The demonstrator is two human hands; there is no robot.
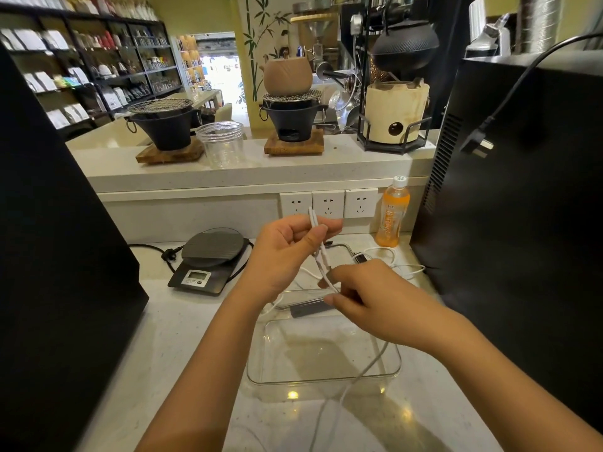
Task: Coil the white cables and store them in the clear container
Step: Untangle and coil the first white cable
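White cable [321,256], doubled, pinched between left hand [287,252] and right hand [375,298] fingers, both closed. One clear container [323,376] below them; bottle [391,213] label unreadable.

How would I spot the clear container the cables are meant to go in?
Start at the pale lower counter in front of the wall sockets. Right of the black scale, below both hands, lies the clear container: a shallow, see-through rectangular dish, unlike the tall round plastic jar on the upper ledge.

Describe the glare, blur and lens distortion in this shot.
Head view: wide-angle bending at the edges, so the black box leans; the doorway is blown out; lamp glints on the counter; the clear container and both hands are sharp, the shelves softer.
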